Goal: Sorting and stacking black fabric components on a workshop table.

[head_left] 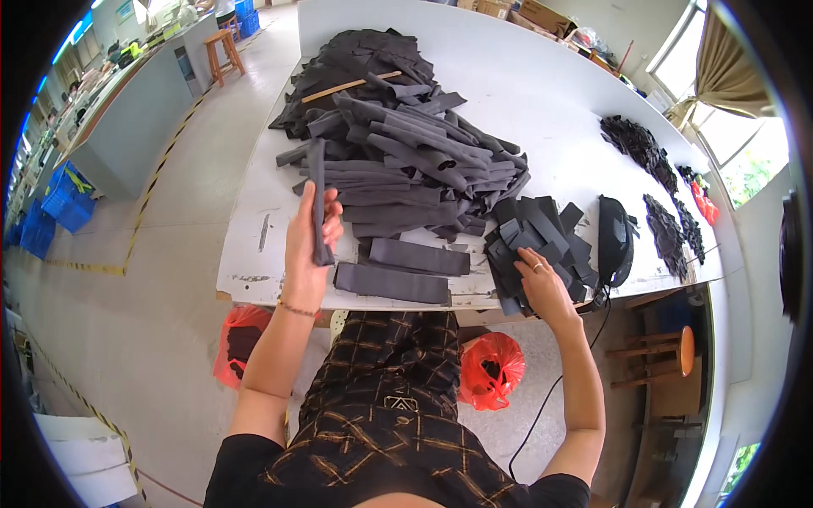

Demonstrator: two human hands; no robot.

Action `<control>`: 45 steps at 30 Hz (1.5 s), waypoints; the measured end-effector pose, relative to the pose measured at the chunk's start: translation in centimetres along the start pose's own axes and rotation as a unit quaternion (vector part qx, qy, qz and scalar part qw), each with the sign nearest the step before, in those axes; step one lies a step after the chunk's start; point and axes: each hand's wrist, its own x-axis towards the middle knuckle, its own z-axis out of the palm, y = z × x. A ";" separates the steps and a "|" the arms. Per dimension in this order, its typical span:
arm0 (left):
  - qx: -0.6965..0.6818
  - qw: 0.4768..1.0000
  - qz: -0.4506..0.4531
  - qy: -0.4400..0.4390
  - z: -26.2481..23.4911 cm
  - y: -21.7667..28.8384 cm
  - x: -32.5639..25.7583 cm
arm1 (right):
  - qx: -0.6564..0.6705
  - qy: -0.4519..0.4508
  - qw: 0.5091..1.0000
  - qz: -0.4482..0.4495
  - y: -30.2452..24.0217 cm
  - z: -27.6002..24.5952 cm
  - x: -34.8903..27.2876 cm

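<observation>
Head view: left hand [306, 237] grips a dark grey fabric strip [318, 199] upright at nine o'clock of the big strip pile [406, 152]. Right hand [542, 288] lies flat, fingers spread, on a stack of dark cut pieces [538, 233] at the white table [525, 93] edge, four o'clock of the pile.

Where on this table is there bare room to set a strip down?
Bare tabletop lies between the big strip pile and the dark scraps, also at the near left corner beside the left hand. It is crowded at the near edge, around the flat strips and the stack under the right hand.
</observation>
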 end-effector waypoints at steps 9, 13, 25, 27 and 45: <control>-0.075 0.993 -0.093 -0.011 -1.3 -1.7 -1.7 | 0.112 -0.058 0.992 0.002 -1.6 -1.3 -2.0; -0.067 0.984 -0.124 -0.104 1.5 -1.0 -3.5 | 0.080 -0.028 0.996 -0.018 -1.2 -0.2 -2.8; -0.075 0.987 -0.106 -0.092 1.4 -3.9 -3.9 | 0.126 0.366 0.922 0.017 -5.7 -0.3 2.8; -0.083 0.986 -0.112 -0.086 1.7 -3.6 -4.3 | 0.229 0.349 0.905 0.081 -7.4 -0.3 3.1; -0.025 0.994 -0.090 -0.050 2.2 -5.4 -5.4 | 0.351 0.281 0.893 0.007 -19.8 -3.6 5.2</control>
